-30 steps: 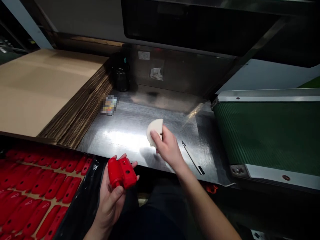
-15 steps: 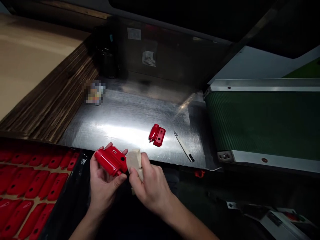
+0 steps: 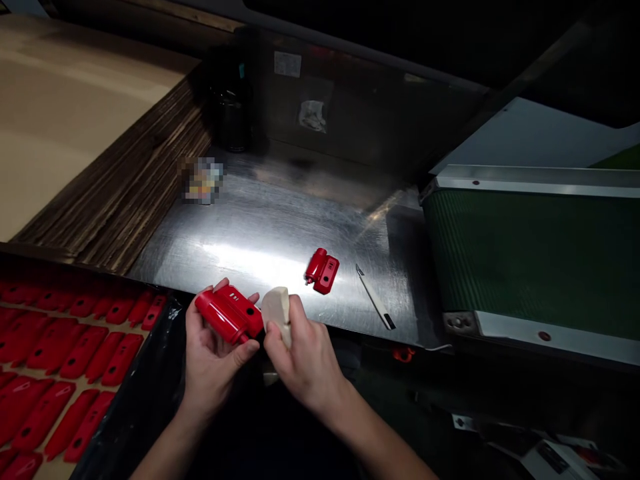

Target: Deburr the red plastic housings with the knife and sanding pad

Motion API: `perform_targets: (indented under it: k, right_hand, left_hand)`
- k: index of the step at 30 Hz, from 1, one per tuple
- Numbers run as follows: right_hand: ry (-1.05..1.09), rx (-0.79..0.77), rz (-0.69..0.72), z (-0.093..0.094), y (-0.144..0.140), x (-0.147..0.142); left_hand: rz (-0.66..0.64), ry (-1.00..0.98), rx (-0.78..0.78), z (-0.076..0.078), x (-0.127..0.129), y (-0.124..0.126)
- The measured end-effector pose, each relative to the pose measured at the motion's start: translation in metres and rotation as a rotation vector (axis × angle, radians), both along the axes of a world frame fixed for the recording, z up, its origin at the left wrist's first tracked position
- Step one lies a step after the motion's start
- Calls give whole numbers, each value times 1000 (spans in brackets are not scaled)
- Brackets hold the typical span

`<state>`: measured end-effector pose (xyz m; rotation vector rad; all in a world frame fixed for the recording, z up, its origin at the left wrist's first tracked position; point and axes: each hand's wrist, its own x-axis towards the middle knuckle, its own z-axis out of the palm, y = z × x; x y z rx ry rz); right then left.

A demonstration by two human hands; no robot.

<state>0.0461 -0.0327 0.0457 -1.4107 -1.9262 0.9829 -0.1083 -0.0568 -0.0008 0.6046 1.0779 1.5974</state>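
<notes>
My left hand [image 3: 213, 350] holds a glossy red plastic housing [image 3: 229, 315] just in front of the near edge of the steel worktop [image 3: 260, 233]. My right hand [image 3: 303, 357] grips a pale folded pad [image 3: 278, 311] and presses it against the right end of that housing. A second, smaller red housing [image 3: 323, 271] lies on the worktop beyond my right hand. A slim white-handled knife [image 3: 375, 306] lies to its right.
A tray of several red shells [image 3: 65, 360] sits at lower left beside a black bag. A stack of flat cardboard [image 3: 90, 147] rises at left. A green conveyor belt [image 3: 535, 260] runs along the right. A dark canister [image 3: 231, 120] stands at the back.
My right hand brought the pale pad from the worktop back to the housing in my left hand, uncovering the small red housing on the steel. Over the last half second the hands barely moved.
</notes>
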Motion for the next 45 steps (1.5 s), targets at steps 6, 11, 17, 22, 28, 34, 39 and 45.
perform_targets:
  k: [6, 11, 17, 22, 28, 34, 39, 45]
  right_hand:
    - [-29, -46, 20, 0, 0, -2]
    - [-30, -65, 43, 4, 1, -2]
    - [-65, -41, 56, 4, 1, -5]
    - [-53, -39, 51, 4, 0, -8]
    - [-47, -44, 69, 6, 3, -8]
    - [-86, -43, 126, 9, 5, -8]
    - [-378, -95, -66, -6, 69, 0]
    - [-343, -40, -177, -25, 147, 4]
  left_hand:
    - [21, -22, -21, -1, -2, 0]
    - [16, -37, -19, -2, -4, -2]
    - [-16, -43, -23, -4, -7, -4]
    - [-28, -18, -22, -6, -11, -5]
    - [-31, 1, -37, -6, -13, -5]
    - [-2, -19, -73, 1, -13, -4]
    - [-66, -147, -109, 7, -19, -10]
    - [-110, -327, -135, 13, -15, -14]
